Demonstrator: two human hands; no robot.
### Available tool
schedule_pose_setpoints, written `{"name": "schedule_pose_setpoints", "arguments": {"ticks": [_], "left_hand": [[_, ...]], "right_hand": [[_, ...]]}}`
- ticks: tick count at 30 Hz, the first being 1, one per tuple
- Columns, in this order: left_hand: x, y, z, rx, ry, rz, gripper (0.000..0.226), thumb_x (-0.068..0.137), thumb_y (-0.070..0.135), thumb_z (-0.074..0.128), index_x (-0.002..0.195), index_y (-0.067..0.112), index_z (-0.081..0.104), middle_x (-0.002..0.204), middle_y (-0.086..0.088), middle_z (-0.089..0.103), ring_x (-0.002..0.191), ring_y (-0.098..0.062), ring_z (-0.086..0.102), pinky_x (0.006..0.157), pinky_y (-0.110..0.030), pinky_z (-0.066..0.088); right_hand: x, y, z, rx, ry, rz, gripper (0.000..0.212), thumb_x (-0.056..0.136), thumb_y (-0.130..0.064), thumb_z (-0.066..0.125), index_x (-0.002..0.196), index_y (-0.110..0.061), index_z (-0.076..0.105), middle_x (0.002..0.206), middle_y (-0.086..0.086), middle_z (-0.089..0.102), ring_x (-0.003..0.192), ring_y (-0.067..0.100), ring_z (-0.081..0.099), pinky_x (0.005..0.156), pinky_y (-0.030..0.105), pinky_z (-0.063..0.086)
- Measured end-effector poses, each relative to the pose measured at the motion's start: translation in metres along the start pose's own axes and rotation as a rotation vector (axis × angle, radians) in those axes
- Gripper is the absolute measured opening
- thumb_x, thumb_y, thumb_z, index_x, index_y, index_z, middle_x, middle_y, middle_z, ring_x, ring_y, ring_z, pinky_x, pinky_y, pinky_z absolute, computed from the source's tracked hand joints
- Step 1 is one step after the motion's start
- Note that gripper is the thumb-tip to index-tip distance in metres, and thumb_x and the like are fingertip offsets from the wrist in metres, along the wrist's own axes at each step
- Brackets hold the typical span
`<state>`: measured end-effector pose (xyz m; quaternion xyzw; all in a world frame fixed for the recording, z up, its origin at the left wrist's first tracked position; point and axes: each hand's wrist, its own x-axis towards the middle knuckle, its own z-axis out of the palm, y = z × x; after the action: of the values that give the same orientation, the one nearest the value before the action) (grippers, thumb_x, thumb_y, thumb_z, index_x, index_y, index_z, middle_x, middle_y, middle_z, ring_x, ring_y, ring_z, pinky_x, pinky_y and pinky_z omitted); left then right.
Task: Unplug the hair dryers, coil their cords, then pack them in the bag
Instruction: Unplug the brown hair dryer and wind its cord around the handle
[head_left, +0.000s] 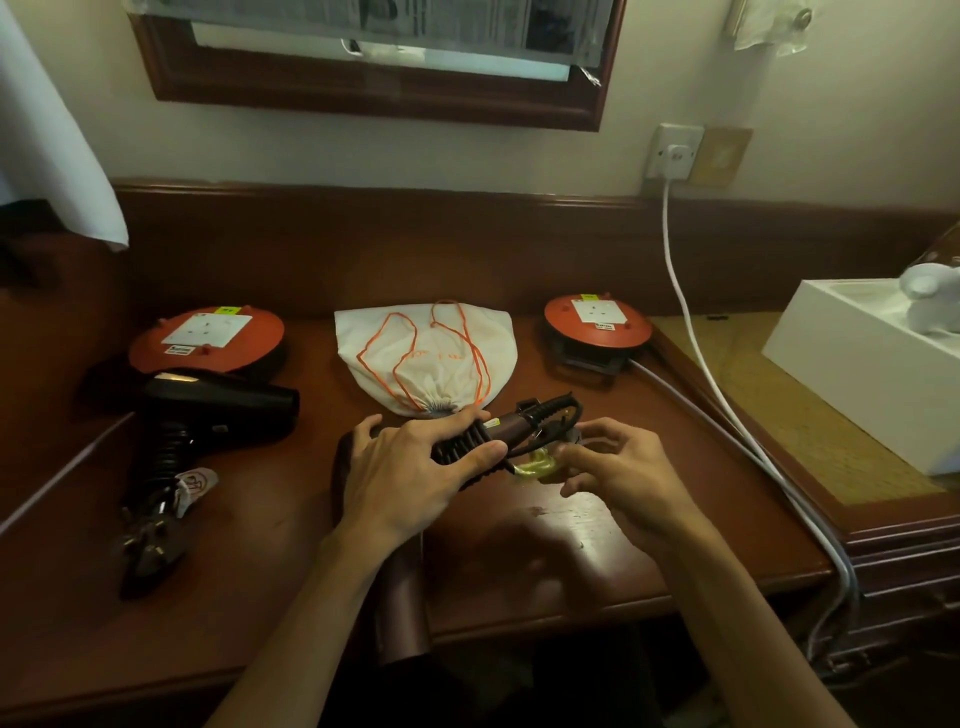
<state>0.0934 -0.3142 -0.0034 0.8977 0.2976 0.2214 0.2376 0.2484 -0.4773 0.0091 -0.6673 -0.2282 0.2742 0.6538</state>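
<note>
Brown hair dryer (400, 545) near the front edge of the table (597, 561), its body running toward the person and its handle lifted; the dark cord (462, 441) is wound in loops around that handle. The left hand (415, 467) grasps handle and loops together, thumb pressed over the coils. The right hand (613, 462), just beside it, has its fingers curled about the cord's free end and a yellowish band (535, 462); whether it actually pinches either cannot be told.

Judged step: securing the coil. To do it well, the left thumb should keep the loops tight while the right hand tucks or ties the loose end, so that nothing unwinds on release.

A second, black hair dryer (218, 405) lies toward the left edge, cord already bunched, with a tag (195, 480) whose red mark is unreadable. The cream drawstring bag (426, 358) with orange strings lies at the table's middle, toward the back, mouth drawn closed and facing the hands; faint orange lettering on it is illegible. Two red cable reels (208, 340) (597, 322) flank it, each with a white socket face and small labels too small to read. A white cable (691, 322) runs from the wall socket (675, 153) down along the right edge.
</note>
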Motion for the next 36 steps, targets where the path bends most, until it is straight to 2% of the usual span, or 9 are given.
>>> {"name": "schedule_pose_setpoints", "arguments": {"ticks": [9,15,18,21,23,25,29,33,36], "left_hand": [[0.001,0.007,0.001,0.070,-0.022,-0.051,0.064,0.084,0.087,0.041,0.136,0.053,0.058,0.132,0.016,0.069,0.129,-0.013,0.057,0.119,-0.045,0.017],[0.003,0.012,-0.006,0.031,-0.024,-0.128,0.063,0.087,0.083,0.043,0.139,0.051,0.056,0.135,0.012,0.067,0.131,-0.017,0.056,0.121,-0.047,0.016],[0.008,0.017,-0.005,0.000,-0.059,-0.102,0.050,0.095,0.073,0.041,0.134,0.046,0.054,0.126,0.009,0.070,0.127,-0.021,0.058,0.120,-0.054,0.020],[0.018,0.020,0.000,-0.106,-0.117,-0.010,0.032,0.098,0.064,0.048,0.107,0.034,0.048,0.099,0.011,0.064,0.099,-0.019,0.064,0.089,-0.042,0.045],[0.022,0.024,0.006,-0.163,-0.079,0.024,0.028,0.100,0.057,0.053,0.100,0.030,0.045,0.091,0.011,0.062,0.085,-0.015,0.060,0.067,-0.030,0.040],[0.022,0.027,0.014,-0.175,-0.015,0.025,0.026,0.100,0.054,0.054,0.100,0.029,0.045,0.092,0.011,0.062,0.083,-0.013,0.059,0.060,-0.025,0.035],[0.029,0.030,0.023,-0.193,0.013,-0.036,0.023,0.100,0.053,0.055,0.110,0.032,0.052,0.099,0.012,0.063,0.090,-0.015,0.061,0.070,-0.031,0.040],[0.037,0.032,0.027,-0.234,0.045,-0.018,0.023,0.100,0.050,0.056,0.118,0.036,0.059,0.106,0.007,0.071,0.096,-0.018,0.067,0.072,-0.033,0.050],[0.039,0.031,0.028,-0.308,0.070,-0.004,0.020,0.099,0.052,0.057,0.111,0.037,0.060,0.102,0.007,0.073,0.092,-0.017,0.070,0.076,-0.043,0.059]], "right_hand": [[-0.003,0.000,-0.006,-0.138,-0.014,-0.153,0.024,0.084,0.001,0.077,0.104,0.002,0.064,0.099,0.020,0.072,0.074,0.032,0.076,0.058,0.028,0.059],[-0.002,0.006,0.003,-0.046,-0.005,-0.259,0.031,0.084,-0.001,0.078,0.110,-0.010,0.066,0.103,0.008,0.074,0.092,0.027,0.073,0.071,0.034,0.062],[-0.002,0.008,0.013,0.039,0.024,-0.266,0.036,0.087,0.000,0.074,0.118,-0.012,0.063,0.104,0.006,0.073,0.096,0.023,0.073,0.075,0.033,0.062],[0.005,0.011,0.019,0.140,0.022,-0.189,0.038,0.089,0.003,0.070,0.124,-0.007,0.059,0.112,0.012,0.071,0.102,0.025,0.073,0.078,0.033,0.061],[0.009,0.015,0.020,0.305,-0.012,-0.105,0.037,0.091,0.005,0.065,0.126,-0.001,0.058,0.117,0.019,0.071,0.108,0.032,0.071,0.086,0.037,0.060],[0.013,0.021,0.019,0.414,-0.025,-0.073,0.036,0.090,0.003,0.065,0.125,0.005,0.060,0.118,0.022,0.071,0.112,0.037,0.069,0.095,0.043,0.056],[0.021,0.025,0.015,0.457,-0.037,-0.075,0.039,0.081,-0.002,0.070,0.120,0.004,0.065,0.114,0.020,0.073,0.108,0.037,0.069,0.092,0.041,0.055],[0.024,0.023,0.014,0.538,-0.108,-0.093,0.037,0.088,0.005,0.061,0.125,0.001,0.062,0.115,0.017,0.073,0.105,0.031,0.071,0.085,0.034,0.059],[0.025,0.022,0.012,0.600,-0.203,-0.109,0.036,0.091,0.006,0.057,0.126,0.001,0.061,0.119,0.021,0.070,0.108,0.033,0.070,0.084,0.034,0.060]]}}
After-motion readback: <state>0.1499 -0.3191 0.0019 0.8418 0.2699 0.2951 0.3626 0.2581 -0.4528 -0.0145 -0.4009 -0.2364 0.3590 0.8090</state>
